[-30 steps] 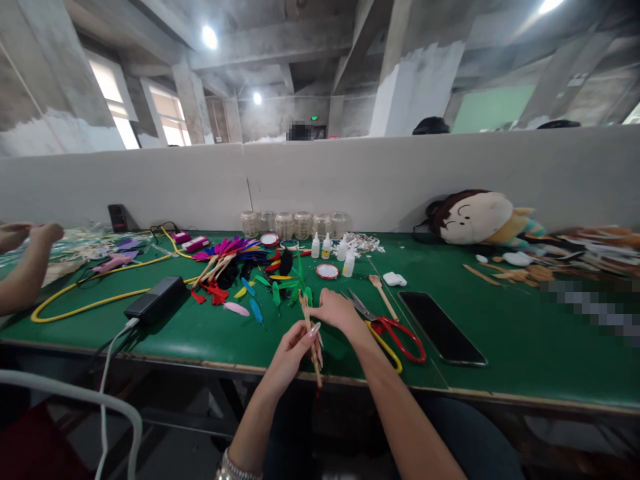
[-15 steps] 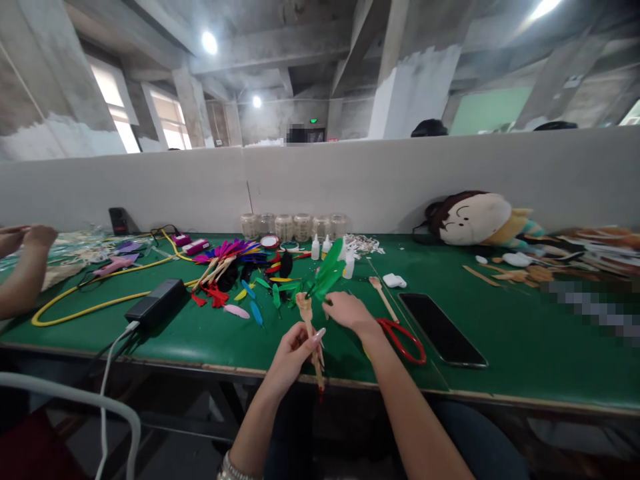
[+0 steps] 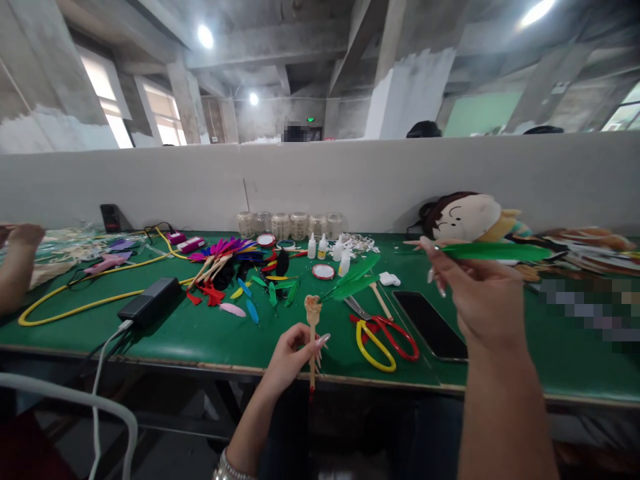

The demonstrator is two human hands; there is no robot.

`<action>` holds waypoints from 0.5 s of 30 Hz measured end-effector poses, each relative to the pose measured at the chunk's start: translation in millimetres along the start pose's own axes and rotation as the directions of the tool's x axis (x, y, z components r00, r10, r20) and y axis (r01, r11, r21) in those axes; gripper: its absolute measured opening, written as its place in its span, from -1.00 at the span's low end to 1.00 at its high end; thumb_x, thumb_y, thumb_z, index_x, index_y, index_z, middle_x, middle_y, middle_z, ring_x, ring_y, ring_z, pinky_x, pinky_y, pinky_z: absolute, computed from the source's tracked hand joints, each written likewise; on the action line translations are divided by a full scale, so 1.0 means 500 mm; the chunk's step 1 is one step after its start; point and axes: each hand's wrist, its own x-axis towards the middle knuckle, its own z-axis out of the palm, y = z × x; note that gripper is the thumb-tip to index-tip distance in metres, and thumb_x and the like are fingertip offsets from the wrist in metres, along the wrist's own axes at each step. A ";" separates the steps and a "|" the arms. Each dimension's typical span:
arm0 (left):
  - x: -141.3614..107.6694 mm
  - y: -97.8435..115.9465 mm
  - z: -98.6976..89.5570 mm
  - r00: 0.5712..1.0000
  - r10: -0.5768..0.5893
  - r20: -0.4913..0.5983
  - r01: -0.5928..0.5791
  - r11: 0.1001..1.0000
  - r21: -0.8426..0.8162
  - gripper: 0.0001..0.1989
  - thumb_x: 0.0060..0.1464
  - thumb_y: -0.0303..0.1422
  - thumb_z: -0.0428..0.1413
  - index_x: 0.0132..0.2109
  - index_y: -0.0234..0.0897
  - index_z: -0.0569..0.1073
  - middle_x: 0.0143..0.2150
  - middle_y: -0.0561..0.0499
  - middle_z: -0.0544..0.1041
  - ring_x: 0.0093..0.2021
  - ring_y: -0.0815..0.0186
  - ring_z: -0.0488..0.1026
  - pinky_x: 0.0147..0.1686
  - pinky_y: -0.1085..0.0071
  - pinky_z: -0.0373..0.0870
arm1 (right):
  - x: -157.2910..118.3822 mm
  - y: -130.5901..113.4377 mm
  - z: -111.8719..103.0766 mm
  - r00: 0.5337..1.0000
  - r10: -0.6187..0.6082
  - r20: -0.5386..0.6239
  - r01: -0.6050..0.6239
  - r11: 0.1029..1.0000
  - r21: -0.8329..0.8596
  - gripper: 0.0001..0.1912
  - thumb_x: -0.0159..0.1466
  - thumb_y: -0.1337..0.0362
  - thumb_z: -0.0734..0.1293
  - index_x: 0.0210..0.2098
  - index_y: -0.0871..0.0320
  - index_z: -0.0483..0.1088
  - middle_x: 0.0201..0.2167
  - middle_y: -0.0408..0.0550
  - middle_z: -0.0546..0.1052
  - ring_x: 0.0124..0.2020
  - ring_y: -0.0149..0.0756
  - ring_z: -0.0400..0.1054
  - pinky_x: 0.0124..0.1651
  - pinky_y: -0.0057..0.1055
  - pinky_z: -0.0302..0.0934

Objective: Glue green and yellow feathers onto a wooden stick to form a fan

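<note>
My left hand (image 3: 293,357) is closed around a wooden stick (image 3: 313,327) near the table's front edge. The stick stands upright, with a broad notched head on top and a bit of red at its lower end. Raised at the right, my right hand (image 3: 480,293) pinches a long green feather (image 3: 500,251), held level above the table. More green feathers (image 3: 356,279) fan out behind the stick's head; I cannot tell if they touch it. Scissors (image 3: 387,337) with one yellow and one red handle lie between my hands.
Loose small feathers (image 3: 273,293), white glue bottles (image 3: 323,249) and glass jars (image 3: 299,227) stand or lie further back. A phone (image 3: 430,327) and a second wooden stick (image 3: 383,303) lie right of centre. A black power adapter (image 3: 151,307) lies left. Another person's hand (image 3: 25,237) shows far left.
My right hand has risen from the table beside the stick to the upper right, now with a green feather. The scissors have come into full view. My left hand still holds the stick, now more upright.
</note>
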 end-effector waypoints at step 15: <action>-0.002 -0.003 0.007 0.999 0.048 -0.005 -0.047 0.993 0.112 -0.70 -0.08 -0.18 0.13 -0.50 -0.32 0.27 -0.54 0.10 0.30 -0.50 0.46 0.25 -0.46 0.52 0.20 | -0.096 -0.059 0.112 0.806 0.055 0.589 -0.216 0.954 0.206 -0.79 0.03 0.17 0.36 -0.41 0.18 0.46 -0.53 -0.11 0.50 -0.79 -0.57 0.15 -0.77 -0.56 0.08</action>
